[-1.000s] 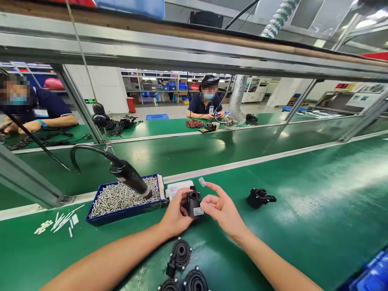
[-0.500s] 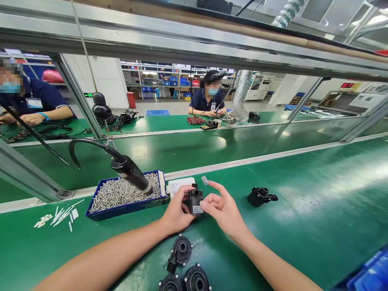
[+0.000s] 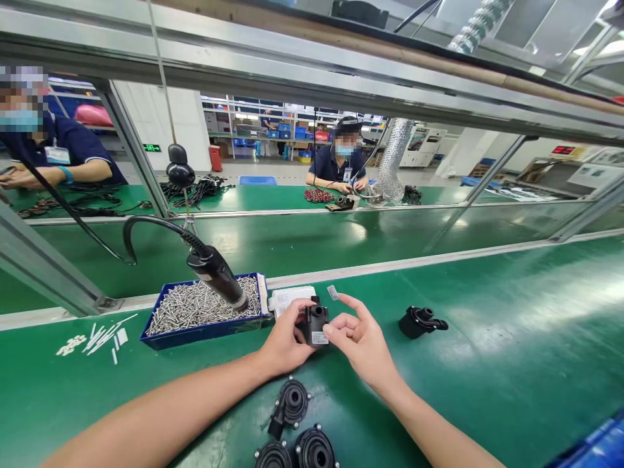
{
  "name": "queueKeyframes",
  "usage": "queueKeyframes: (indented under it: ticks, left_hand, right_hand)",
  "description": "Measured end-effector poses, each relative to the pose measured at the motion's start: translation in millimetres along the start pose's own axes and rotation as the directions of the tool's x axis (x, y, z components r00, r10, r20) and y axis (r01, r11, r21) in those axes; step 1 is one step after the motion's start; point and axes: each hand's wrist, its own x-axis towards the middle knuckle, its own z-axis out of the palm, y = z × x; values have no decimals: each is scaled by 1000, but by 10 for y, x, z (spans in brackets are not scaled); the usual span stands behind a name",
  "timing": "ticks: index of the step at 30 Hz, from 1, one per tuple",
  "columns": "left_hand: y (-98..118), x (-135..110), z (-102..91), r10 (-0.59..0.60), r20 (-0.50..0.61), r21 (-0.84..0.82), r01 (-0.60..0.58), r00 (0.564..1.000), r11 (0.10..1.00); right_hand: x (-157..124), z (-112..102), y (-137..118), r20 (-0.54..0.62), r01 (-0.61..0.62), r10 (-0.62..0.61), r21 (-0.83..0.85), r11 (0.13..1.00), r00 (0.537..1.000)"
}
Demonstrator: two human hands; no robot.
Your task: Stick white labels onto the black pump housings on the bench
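Note:
My left hand [image 3: 287, 339] is closed around a small black pump [image 3: 316, 320], thumb and fingers on its sides, above the green bench. A white printed label [image 3: 320, 338] sits low on the pump's near face. My right hand [image 3: 361, 343] touches that label's right edge with its thumb, the other fingers curled. Its index finger is stretched out, and a second small silvery label [image 3: 333, 292] clings to the tip. Toward me, several black pump bodies [image 3: 294, 398] with screws around their rims lie on the bench. Another black pump [image 3: 422, 322] stands to the right.
A blue box of screws [image 3: 205, 309] stands to the left, with a black electric screwdriver [image 3: 217, 276] hanging over it. White papers [image 3: 292, 299] lie beside the box. White strips [image 3: 102, 338] are farther left. Two co-workers sit across the metal frame [image 3: 312, 84]. A blue crate [image 3: 597, 442] is lower right.
The camera view has shifted slightly. My hands keep nearly the same hold; the pump and both labels stay as they were. The co-worker at left has moved their arm a little.

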Motion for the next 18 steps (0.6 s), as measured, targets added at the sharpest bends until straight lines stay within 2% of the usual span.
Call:
queueKeyframes:
  ticks: [12,15,18]
  left_hand:
    - [43,10,2,13,2,-5,-13,1000,1000]
    - [56,11,-2,24,3,4,-24,1000,1000]
    - [54,11,-1,41,6,3,-41,999,999]
  right_hand:
    - [1,0,6,-20,25,-26,-35,999,999]
    - [-28,13,19,-28,78,-81,-90,993,996]
    - [-72,18,56,-13,203,-212,-227,953,977]
